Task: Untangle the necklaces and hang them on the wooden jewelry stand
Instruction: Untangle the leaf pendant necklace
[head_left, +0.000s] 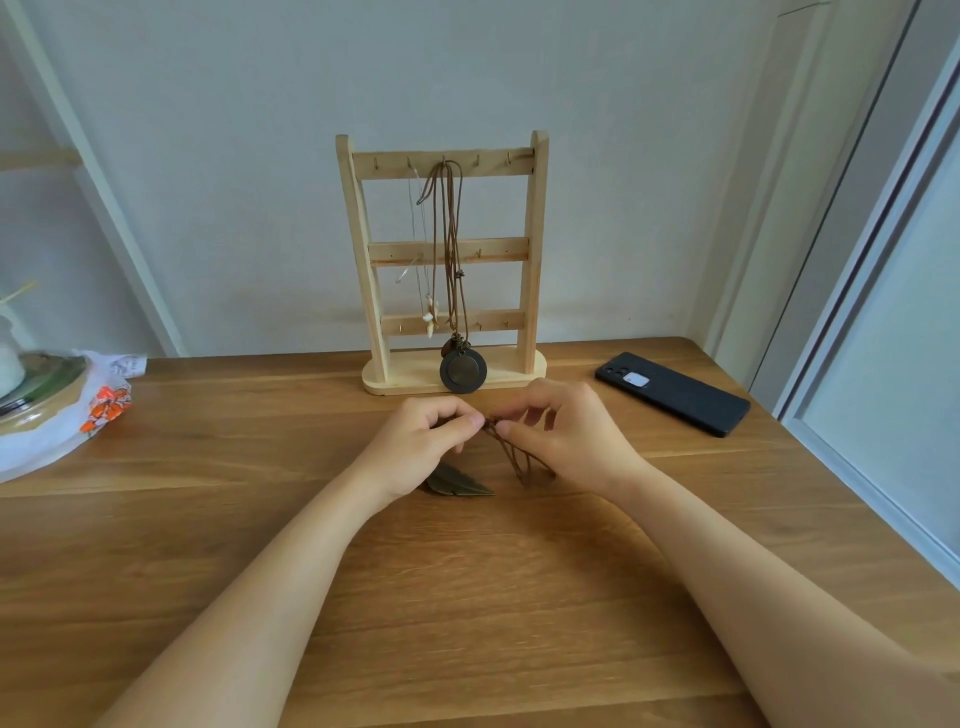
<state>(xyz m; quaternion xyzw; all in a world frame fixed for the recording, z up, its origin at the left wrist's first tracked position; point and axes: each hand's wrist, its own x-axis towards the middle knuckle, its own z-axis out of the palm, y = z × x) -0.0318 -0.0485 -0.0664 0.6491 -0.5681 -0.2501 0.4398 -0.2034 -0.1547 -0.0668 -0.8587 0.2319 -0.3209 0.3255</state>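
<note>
Worktop, wooden.
1. Leaf pendant: flat in front of the jewelry stand, partly under your left hand.
2. Brown cord: your left hand and right hand both pinch it, just before the stand's base.
3. Round-pendant necklace: hangs from the stand's top rail.
4. Shell necklace: beside it.
5. Phone: right of the stand.

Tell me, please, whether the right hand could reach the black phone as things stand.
Probably yes: only bare table separates the phone from the right hand, though that hand is pinching the brown cord.
</note>
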